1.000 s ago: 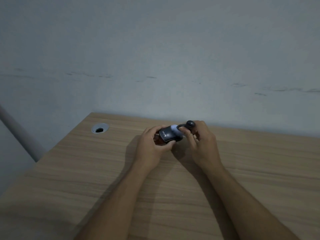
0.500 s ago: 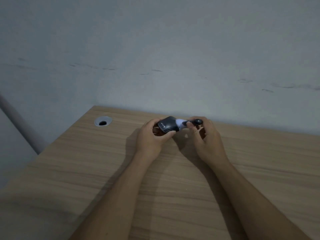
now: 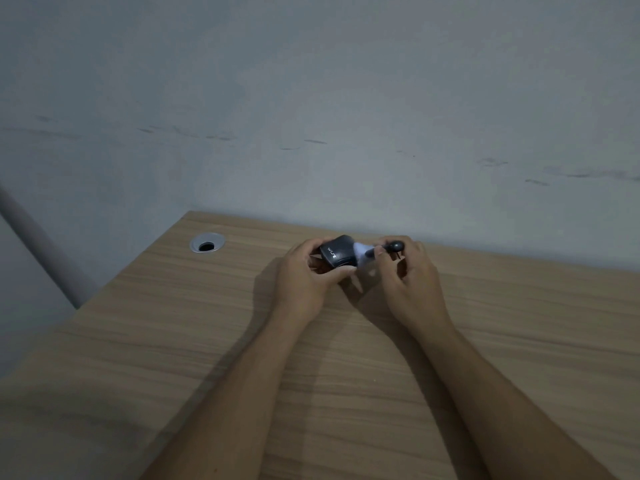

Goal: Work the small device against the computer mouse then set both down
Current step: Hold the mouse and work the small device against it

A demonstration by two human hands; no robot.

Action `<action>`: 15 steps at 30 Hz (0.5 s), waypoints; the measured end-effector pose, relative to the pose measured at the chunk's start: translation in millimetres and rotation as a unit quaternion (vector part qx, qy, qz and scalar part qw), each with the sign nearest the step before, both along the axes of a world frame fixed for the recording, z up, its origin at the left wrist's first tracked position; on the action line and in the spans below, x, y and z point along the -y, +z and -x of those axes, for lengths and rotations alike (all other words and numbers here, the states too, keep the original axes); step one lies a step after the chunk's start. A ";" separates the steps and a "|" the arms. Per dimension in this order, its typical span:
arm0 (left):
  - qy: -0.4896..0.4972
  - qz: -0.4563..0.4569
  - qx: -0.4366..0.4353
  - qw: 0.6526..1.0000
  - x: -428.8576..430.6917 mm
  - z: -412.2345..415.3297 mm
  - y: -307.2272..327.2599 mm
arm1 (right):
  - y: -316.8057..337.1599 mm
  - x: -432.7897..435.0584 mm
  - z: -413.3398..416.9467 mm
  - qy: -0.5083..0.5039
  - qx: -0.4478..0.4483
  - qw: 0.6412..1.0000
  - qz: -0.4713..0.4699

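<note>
A black computer mouse [image 3: 337,253] with white lettering is held just above the wooden desk [image 3: 207,341], near its far edge. My left hand [image 3: 304,278] grips it from the left and below, thumb on its near side. A small dark device [image 3: 389,247] with a round black end and a white glowing tip touches the mouse's right end. My right hand [image 3: 412,282] pinches that device between thumb and fingers. The mouse's underside is hidden by my fingers.
A round metal cable grommet [image 3: 207,242] sits in the desk's far left corner. A grey wall [image 3: 311,116] rises right behind the desk's far edge. A grey pipe [image 3: 41,251] slants down at the left, past the desk's left edge.
The mouse has tilted and turned in my left hand, its lettered side now more toward me. The device's round end swung right and lower, still against the mouse. Both hands stayed in place.
</note>
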State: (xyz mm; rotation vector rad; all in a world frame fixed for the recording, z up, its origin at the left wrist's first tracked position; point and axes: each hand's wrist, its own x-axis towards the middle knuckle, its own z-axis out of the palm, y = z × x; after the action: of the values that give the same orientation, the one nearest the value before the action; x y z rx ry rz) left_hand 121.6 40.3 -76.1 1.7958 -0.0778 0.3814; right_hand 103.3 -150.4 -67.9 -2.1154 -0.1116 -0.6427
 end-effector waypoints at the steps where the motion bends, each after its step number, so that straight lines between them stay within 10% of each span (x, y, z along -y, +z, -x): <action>1: -0.005 -0.003 0.005 1.000 0.4 0.6 0.3 | -0.6 3.3 -1.4 -0.015 -0.017 1.000 -0.007; 15: -0.044 -0.121 0.059 0.990 4.1 4.8 3.0 | 3.3 -15.5 4.3 0.074 0.102 0.992 0.011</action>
State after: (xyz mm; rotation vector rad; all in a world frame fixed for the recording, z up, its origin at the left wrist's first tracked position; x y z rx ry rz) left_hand 116.8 36.2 -73.1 2.0000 -0.2956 0.4286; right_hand 99.0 -134.9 -64.5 -2.0351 -0.3866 -0.7706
